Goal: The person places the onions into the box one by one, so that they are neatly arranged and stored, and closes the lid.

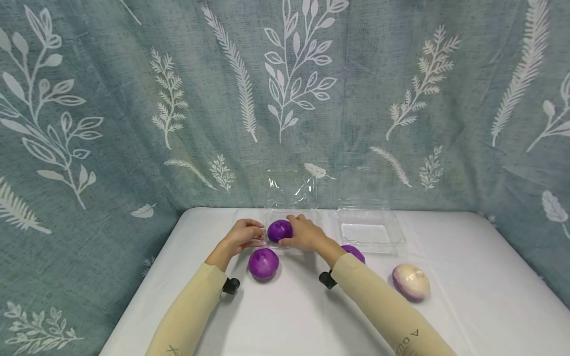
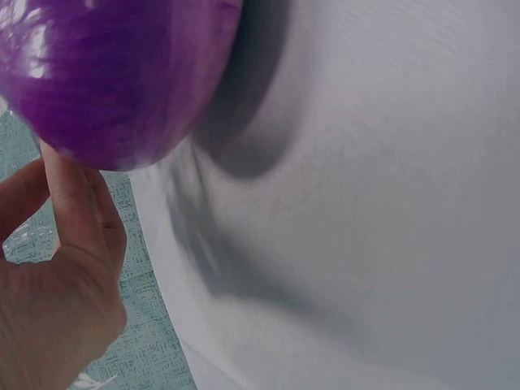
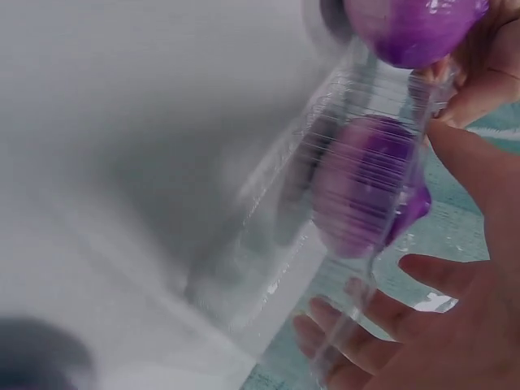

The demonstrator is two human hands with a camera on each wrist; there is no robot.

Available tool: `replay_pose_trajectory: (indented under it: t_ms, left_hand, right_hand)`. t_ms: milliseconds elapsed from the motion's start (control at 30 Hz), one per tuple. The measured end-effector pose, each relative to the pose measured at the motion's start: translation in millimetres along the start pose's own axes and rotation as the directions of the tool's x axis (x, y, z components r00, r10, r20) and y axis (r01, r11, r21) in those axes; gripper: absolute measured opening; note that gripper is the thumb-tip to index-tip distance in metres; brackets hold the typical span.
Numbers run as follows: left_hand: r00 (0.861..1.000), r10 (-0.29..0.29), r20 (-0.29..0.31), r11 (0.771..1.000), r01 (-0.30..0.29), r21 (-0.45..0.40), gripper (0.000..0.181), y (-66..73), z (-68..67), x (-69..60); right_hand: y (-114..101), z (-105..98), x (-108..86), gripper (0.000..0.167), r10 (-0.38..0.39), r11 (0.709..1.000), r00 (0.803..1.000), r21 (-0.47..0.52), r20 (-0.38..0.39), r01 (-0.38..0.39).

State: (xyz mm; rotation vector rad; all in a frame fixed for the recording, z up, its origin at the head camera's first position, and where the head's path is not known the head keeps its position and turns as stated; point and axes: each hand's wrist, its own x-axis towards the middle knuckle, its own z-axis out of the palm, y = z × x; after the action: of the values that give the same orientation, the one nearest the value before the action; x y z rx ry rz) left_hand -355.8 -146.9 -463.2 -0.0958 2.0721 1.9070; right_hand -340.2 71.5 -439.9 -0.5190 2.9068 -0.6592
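A white table carries the right-hand clear box near the far edge. Left of that box sits a second clear box. Near its front left corner lies a partly hidden purple onion; farther left, another purple onion; front right, a cream-and-purple turnip.

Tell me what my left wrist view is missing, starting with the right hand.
Observer: The right hand is at the purple bulb inside the near-hand clear container.
Operator: Look for another container.
Observer: A second clear container stands open to the right of that one.
Operator: Describe the bulb farthest right on the table.
Observer: It is a pale bulb, purplish along its lower side.
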Motion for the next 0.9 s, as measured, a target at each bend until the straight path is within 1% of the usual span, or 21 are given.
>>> replay_pose_trajectory:
  t_ms: [67, 233, 433, 600, 767, 900]
  left_hand:
    - [1.000, -0.001, -0.001, 1.000, 0.001, 0.000, 0.032, -0.6, -0.2, -1.0]
    - [1.000, 0.001, 0.006, 1.000, -0.001, 0.000, 0.033, -0.9, -0.5, -1.2]
    - [1.000, 0.001, 0.015, 1.000, -0.001, -0.005, 0.035, -0.4, -0.8, 2.4]
    - [1.000, -0.001, 0.014, 1.000, 0.001, -0.002, 0.034, -0.7, -2.5, 4.2]
    - [1.000, 0.007, 0.021, 1.000, -0.008, 0.005, 0.035, -1.2, -2.0, 3.9]
    - [1.000, 0.016, 0.024, 1.000, -0.016, 0.009, 0.034, -1.3, -1.2, 3.4]
  right_hand:
    - [1, -2, -6.9, 0.081, -0.011, 1.000, 1.000, -0.006, 0.003, 0.011]
    - [4, -12, -25.4, 0.075, -0.040, 0.999, 0.999, 0.032, 0.016, 0.039]
    - [8, -19, -42.6, 0.069, -0.099, 0.993, 0.995, 0.062, -0.013, 0.100]
    - [7, -20, -56.3, 0.068, -0.157, 0.983, 0.987, 0.092, -0.029, 0.159]
    - [8, -18, -67.1, 0.069, -0.229, 0.967, 0.973, 0.111, -0.018, 0.229]
    - [5, -13, -73.9, 0.069, -0.251, 0.959, 0.968, 0.133, -0.015, 0.250]
